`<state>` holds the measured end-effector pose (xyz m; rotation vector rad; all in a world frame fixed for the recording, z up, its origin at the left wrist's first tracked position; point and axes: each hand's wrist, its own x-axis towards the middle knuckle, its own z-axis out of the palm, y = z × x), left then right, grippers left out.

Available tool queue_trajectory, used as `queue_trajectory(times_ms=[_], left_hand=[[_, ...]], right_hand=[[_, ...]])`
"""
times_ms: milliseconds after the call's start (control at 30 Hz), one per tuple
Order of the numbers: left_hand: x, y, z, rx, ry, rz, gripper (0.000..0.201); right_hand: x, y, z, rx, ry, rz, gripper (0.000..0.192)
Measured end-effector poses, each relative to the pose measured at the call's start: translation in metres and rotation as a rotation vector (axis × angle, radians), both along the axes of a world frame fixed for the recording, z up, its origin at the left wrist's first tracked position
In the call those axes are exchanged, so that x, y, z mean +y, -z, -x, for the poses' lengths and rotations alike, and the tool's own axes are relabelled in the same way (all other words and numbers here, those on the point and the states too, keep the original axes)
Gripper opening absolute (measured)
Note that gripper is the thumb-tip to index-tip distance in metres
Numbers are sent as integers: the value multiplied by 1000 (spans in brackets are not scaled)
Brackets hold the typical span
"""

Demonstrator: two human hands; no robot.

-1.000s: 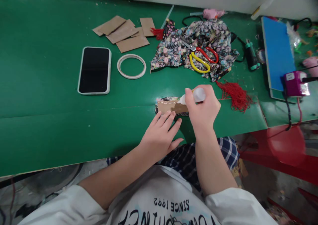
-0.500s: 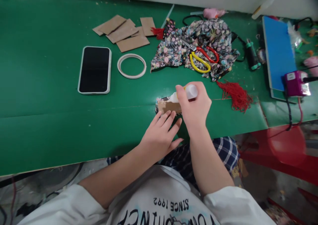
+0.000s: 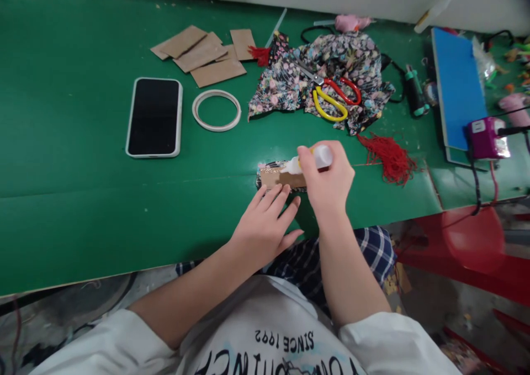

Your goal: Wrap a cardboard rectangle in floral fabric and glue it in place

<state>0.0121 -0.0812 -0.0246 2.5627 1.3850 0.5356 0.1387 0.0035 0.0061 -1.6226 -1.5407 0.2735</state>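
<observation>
A small brown cardboard piece (image 3: 270, 179) lies on a scrap of dark floral fabric (image 3: 276, 164), whose edges show around it. My left hand (image 3: 267, 217) is spread, its fingertips resting on the near edge of the cardboard. In my right hand (image 3: 329, 181) is a white glue bottle (image 3: 322, 156), tilted so its nozzle points down and left at the cardboard. Glossy wet glue shows near the cardboard's upper left part. My right hand covers the right end of the cardboard.
Behind lie several cardboard pieces (image 3: 218, 74), a tape roll (image 3: 216, 127), a phone (image 3: 154, 118) and crumpled floral fabric (image 3: 281, 90) with red-and-yellow-handled scissors (image 3: 330, 104) on it. A red tassel (image 3: 389, 157), a screwdriver-like green-black tool (image 3: 415, 93) and a blue board (image 3: 459, 88) are rightward.
The glue bottle and my right hand have shifted slightly right along the cardboard. My left hand stays pressed in place. The whole view has moved a little.
</observation>
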Motion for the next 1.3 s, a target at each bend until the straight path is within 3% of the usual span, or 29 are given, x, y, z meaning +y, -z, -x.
queue_trajectory(times_ms=[233, 367, 500, 733, 933, 1133, 1300], left_hand=[[0, 2, 0, -8, -1, -11, 49], [0, 1, 1, 9, 6, -6, 49], [1, 1, 0, 9, -2, -25, 49], [1, 2, -1, 12, -6, -28, 49], [2, 1, 0, 32, 2, -5, 50], [1, 3, 0, 35, -7, -40, 50], [0, 5, 0, 53, -14, -65, 50]], right_hand=[[5, -1, -38, -56, 232, -88, 37], [3, -7, -32, 37, 176, -114, 37], [2, -2, -17, 29, 51, -12, 37], [4, 2, -47, -45, 238, -107, 37], [5, -7, -43, 456, 196, -174, 36], [13, -8, -52, 961, 108, 40, 43], [15, -6, -60, 1183, 38, 285, 51]])
